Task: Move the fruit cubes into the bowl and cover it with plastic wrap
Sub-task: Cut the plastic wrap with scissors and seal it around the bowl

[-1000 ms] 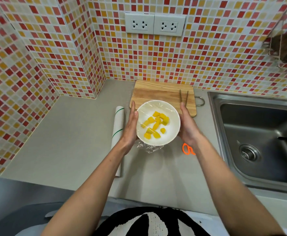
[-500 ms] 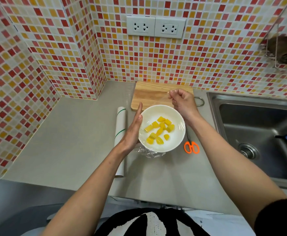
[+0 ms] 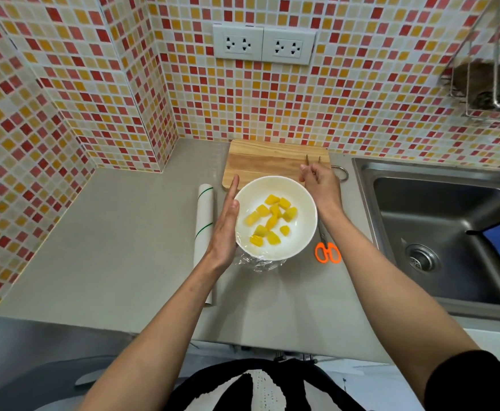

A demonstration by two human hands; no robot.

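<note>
My flat left hand (image 3: 223,232) presses the wrapped bowl (image 3: 302,203) of fruit cubes (image 3: 272,221) while my right hand (image 3: 321,185) pinches tongs (image 3: 313,161) just beyond it.

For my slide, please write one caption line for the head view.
Left hand steadies wrapped bowl of fruit cubes; right hand pinches its far edge.

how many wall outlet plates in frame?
2. Left outlet plate and right outlet plate sit side by side, touching, on the tiled back wall above the cutting board.

No legible text or labels anywhere.
</note>
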